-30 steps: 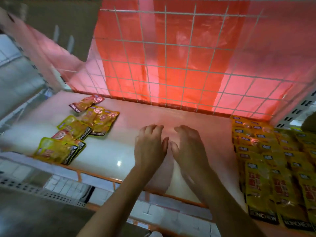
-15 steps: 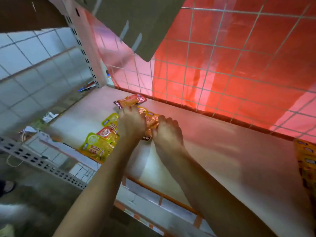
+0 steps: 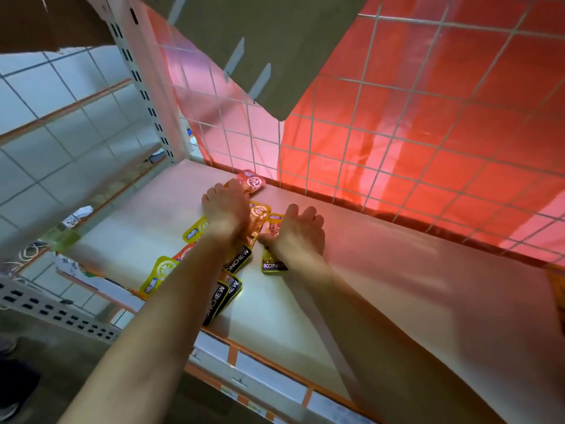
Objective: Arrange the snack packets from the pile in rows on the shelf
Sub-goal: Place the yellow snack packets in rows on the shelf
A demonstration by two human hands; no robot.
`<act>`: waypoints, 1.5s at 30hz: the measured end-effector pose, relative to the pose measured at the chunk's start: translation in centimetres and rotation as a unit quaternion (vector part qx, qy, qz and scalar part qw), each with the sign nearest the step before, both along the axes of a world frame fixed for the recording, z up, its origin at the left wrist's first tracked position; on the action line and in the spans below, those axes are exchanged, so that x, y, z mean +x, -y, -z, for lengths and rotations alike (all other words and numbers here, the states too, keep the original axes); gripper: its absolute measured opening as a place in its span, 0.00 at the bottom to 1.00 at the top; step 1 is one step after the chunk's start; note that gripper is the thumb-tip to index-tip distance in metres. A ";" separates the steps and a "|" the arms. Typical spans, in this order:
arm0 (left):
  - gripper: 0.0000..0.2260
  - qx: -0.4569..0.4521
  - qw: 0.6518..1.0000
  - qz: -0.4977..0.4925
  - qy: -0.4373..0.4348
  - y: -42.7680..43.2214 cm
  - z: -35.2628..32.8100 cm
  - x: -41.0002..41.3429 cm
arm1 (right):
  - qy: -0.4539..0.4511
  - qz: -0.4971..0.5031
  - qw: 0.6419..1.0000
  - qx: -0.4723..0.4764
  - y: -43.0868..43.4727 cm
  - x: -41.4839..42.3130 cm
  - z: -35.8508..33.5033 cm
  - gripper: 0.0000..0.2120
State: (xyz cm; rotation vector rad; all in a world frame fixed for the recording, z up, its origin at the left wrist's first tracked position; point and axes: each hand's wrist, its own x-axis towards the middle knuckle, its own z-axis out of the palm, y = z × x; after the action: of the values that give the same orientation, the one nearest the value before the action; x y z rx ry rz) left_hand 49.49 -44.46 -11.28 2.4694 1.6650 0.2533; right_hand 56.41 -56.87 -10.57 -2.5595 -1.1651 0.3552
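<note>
Both hands lie palm-down. The left hand [image 3: 226,209] rests, fingers stretched out, on the pile of snack packets [image 3: 159,270]. The right hand [image 3: 298,234] covers a yellow packet [image 3: 272,266] just beside the pile, its thumb at the packet's edge; whether it pinches cannot be told. The pile sits at the left end of the white shelf [image 3: 367,286], before a wire grid [image 3: 397,117].

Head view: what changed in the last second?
Both hands moved left from the bare middle of the white shelf to the loose pile of yellow and orange snack packets. The left hand now rests on the pile, the right hand on a yellow packet at its right edge; grip unclear. Pile layout, red-backed wire grid unchanged.
</note>
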 end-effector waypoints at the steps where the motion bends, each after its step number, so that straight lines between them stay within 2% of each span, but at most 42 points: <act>1: 0.20 0.005 1.000 -0.006 0.005 0.2 -0.1 0.1 | -0.013 0.011 1.000 0.001 0.1 0.2 0.0 0.38; 4: 0.25 0.035 0.998 -0.028 0.035 0.9 -0.6 0.7 | -0.055 0.037 0.998 0.014 0.6 0.8 -0.2 0.38; 8: 0.15 0.106 0.993 0.021 0.039 2.6 -1.6 1.4 | -0.107 0.046 0.991 0.065 2.2 1.7 -0.3 0.33; 14: 0.11 0.069 0.980 0.075 0.169 7.4 -2.3 3.2 | -0.185 0.113 0.960 0.179 6.4 4.0 -0.5 0.26; 17: 0.16 0.024 0.962 0.097 0.254 10.2 -2.5 4.4 | -0.205 0.159 0.936 0.239 9.3 5.3 -0.5 0.21; 20: 0.14 -0.094 0.924 0.124 0.349 13.2 -2.6 5.7 | -0.198 0.196 0.914 0.296 12.4 6.9 -0.6 0.15; 24: 0.07 -0.350 0.806 0.110 0.464 17.6 -3.1 8.1 | -0.168 0.231 0.896 0.339 16.4 9.1 -1.1 0.12; 27: 0.06 -0.462 0.753 0.124 0.452 21.1 -3.5 9.8 | -0.151 0.252 0.887 0.355 19.0 10.4 -1.7 0.11; 29: 0.05 -0.502 0.736 0.127 0.436 23.2 -3.8 10.7 | -0.161 0.274 0.872 0.372 20.4 10.9 -2.1 0.09; 32: 0.05 -0.507 0.737 0.149 0.421 25.6 -4.0 11.7 | -0.198 0.308 0.844 0.392 22.5 11.4 -2.4 0.10; 34: 0.05 -0.506 0.739 0.177 0.408 27.0 -4.0 12.4 | -0.190 0.313 0.845 0.389 24.0 11.8 -2.4 0.13; 36: 0.05 -0.508 0.739 0.188 0.400 28.5 -3.9 13.2 | -0.179 0.327 0.843 0.389 25.5 12.4 -2.3 0.11; 39: 0.06 -0.504 0.741 0.172 0.409 30.1 -3.3 14.9 | -0.179 0.362 0.812 0.423 28.1 13.6 -2.3 0.14; 41: 0.04 -0.476 0.762 0.175 0.403 30.8 -2.5 16.0 | -0.183 0.386 0.777 0.463 30.1 14.5 -2.4 0.17; 43: 0.07 -0.435 0.794 0.194 0.378 31.5 -1.6 17.2 | -0.193 0.410 0.740 0.497 32.3 15.6 -2.5 0.17; 45: 0.07 -0.391 0.817 0.223 0.360 32.5 -1.1 18.3 | -0.183 0.429 0.736 0.492 34.4 16.7 -2.7 0.16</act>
State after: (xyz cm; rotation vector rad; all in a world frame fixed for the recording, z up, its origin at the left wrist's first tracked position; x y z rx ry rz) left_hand 67.77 -76.93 -10.18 1.7054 0.6382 0.3041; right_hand 73.15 -91.25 -7.92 -1.6454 0.1139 -0.0243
